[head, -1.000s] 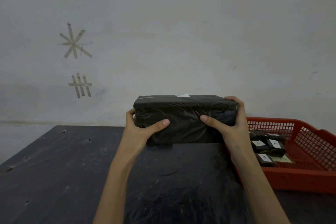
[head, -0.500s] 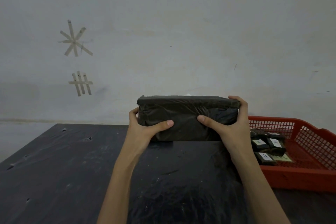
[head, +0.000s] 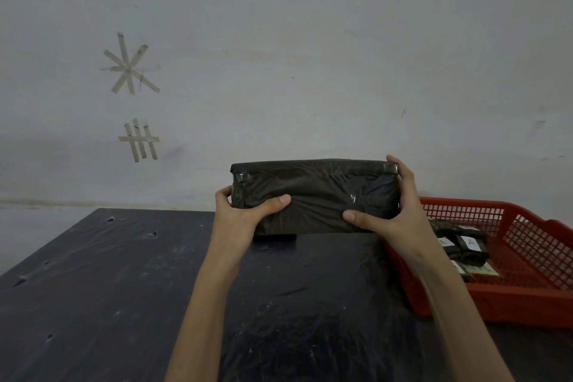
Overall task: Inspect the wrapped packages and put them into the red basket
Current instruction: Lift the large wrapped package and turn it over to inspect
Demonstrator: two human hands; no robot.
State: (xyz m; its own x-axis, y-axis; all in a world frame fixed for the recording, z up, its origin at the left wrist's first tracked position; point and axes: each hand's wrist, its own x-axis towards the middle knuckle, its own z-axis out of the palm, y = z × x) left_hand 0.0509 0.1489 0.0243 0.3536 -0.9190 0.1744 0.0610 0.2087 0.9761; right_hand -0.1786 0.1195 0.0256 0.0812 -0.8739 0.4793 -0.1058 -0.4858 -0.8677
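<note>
Head view: the left hand [head: 240, 214] and the right hand [head: 392, 214] each clasp one end of a single black wrapped package [head: 313, 192], thumbs across its near face, holding it above the dark table [head: 124, 288]. The red basket [head: 527, 291] at right holds several small labelled packages [head: 468, 245], number unclear.

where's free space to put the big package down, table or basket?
Both hands, left hand and right hand, hold the black wrapped package. The dark table is bare left of the arms, out to its left edge. In the red basket, small labelled packages crowd the left part; its mesh floor toward the right wall is bare.
</note>
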